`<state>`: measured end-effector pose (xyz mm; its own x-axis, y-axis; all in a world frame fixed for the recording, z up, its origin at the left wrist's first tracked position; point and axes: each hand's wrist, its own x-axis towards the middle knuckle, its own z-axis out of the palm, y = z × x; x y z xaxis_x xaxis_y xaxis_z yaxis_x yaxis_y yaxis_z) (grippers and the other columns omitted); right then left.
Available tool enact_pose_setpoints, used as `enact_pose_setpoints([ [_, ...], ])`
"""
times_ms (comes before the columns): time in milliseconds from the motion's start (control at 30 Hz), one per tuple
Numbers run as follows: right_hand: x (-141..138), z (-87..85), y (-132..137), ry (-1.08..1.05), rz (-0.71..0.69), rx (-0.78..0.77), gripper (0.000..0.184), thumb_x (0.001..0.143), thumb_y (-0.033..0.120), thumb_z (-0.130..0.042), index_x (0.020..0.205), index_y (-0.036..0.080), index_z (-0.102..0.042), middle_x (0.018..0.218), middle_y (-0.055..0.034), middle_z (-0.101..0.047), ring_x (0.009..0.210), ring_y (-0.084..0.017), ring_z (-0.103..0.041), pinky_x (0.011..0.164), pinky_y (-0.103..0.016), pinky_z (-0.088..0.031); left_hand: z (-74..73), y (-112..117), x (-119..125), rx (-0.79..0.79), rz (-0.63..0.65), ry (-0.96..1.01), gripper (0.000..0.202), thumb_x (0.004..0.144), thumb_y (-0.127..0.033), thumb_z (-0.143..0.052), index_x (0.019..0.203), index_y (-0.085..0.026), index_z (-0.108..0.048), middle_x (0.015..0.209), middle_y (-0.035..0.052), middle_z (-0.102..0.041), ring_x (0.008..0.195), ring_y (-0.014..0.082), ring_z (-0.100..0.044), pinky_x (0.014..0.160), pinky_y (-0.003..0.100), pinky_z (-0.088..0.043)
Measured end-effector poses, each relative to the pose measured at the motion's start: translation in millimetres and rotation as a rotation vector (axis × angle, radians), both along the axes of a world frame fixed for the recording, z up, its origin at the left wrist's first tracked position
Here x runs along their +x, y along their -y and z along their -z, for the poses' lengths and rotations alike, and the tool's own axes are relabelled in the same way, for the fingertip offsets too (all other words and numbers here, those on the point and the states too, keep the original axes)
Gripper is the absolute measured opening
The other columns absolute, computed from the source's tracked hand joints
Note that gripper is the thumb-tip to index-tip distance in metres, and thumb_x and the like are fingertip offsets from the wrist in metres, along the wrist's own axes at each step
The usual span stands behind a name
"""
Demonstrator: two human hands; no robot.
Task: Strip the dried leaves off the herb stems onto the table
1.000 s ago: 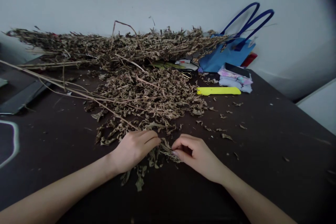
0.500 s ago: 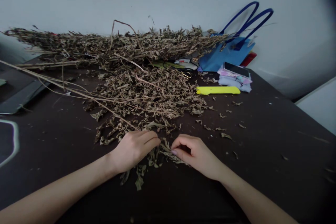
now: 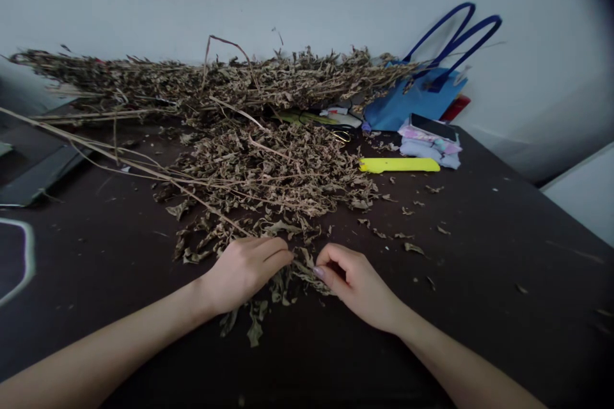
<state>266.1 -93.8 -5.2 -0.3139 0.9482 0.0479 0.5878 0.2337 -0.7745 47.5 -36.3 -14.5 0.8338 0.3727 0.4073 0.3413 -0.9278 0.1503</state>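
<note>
My left hand (image 3: 249,270) is closed around a dried leafy plant stalk near the front of the table. Curled grey-green leaves (image 3: 256,326) hang below its fingers. To the right, my right hand (image 3: 359,284) pinches thumb and fingertips together at the leafy end of the sprig (image 3: 307,271); how much leaf lies between them is partly hidden. Long bare stems (image 3: 158,172) run from the left edge toward my left hand. Just beyond both hands spreads a heap of loose dried leaves (image 3: 288,172).
A long bundle of dried plants (image 3: 192,83) lies along the wall. At right are a yellow cutter-like tool (image 3: 400,165), a phone (image 3: 433,127) on folded cloth, and a blue bag (image 3: 407,102). Scissors (image 3: 341,135) show beside the heap. Leaf bits dot the dark table (image 3: 480,255).
My right hand has shifted slightly, and the leaves by its fingertips sit differently. My left hand stays almost in place.
</note>
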Motion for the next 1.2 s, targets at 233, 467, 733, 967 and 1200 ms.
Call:
enact_pose_setpoints([
  [233,-2.3,3.1,3.3,-0.012,0.046,0.018,0.014,0.084,0.013,-0.046,0.071,0.019,-0.045,0.065,0.0034,-0.047,0.059,-0.01,-0.046,0.056,-0.021,-0.036,0.6,-0.4,-0.2,0.016,0.0,0.006,0.025,0.092,-0.011,-0.033,0.093,-0.015,-0.058,0.082,0.0038,-0.06,0.071,0.0113,-0.059,0.064,0.021,-0.05],
  [467,12.7,5.1,-7.4,0.035,0.194,0.056,0.016,0.086,0.02,-0.044,0.071,0.02,-0.047,0.061,0.0039,-0.046,0.055,-0.01,-0.045,0.053,-0.021,-0.035,0.9,-2.1,-2.3,0.024,-0.017,0.01,0.021,0.091,-0.012,-0.036,0.094,-0.015,-0.056,0.086,0.0044,-0.061,0.072,0.0123,-0.059,0.061,0.023,-0.049],
  [733,22.6,0.4,-14.4,0.137,0.187,0.154,0.013,0.084,0.022,-0.052,0.072,0.019,-0.054,0.068,0.0018,-0.053,0.061,-0.012,-0.049,0.059,-0.023,-0.037,0.1,-2.5,-1.9,0.043,-0.026,0.044,0.019,0.09,-0.011,-0.037,0.094,-0.015,-0.056,0.087,0.0049,-0.061,0.074,0.0133,-0.06,0.063,0.024,-0.049],
  [967,33.2,-20.8,-12.3,0.102,-0.094,-0.264,0.022,0.082,0.039,-0.056,0.076,0.018,-0.06,0.067,0.0015,-0.055,0.057,-0.01,-0.047,0.051,-0.021,-0.034,-1.5,-3.4,-3.0,0.048,-0.046,0.032,0.02,0.09,-0.011,-0.037,0.093,-0.015,-0.057,0.086,0.0049,-0.062,0.072,0.0132,-0.061,0.062,0.024,-0.05],
  [1200,34.4,-16.3,-14.6,0.018,-0.177,-0.338,0.016,0.085,0.031,-0.053,0.078,0.018,-0.058,0.072,0.0012,-0.055,0.061,-0.009,-0.048,0.056,-0.021,-0.036,-2.1,-3.9,-3.6,0.062,-0.054,0.032,0.019,0.091,-0.013,-0.038,0.093,-0.015,-0.057,0.085,0.0044,-0.062,0.075,0.0142,-0.061,0.063,0.025,-0.051],
])
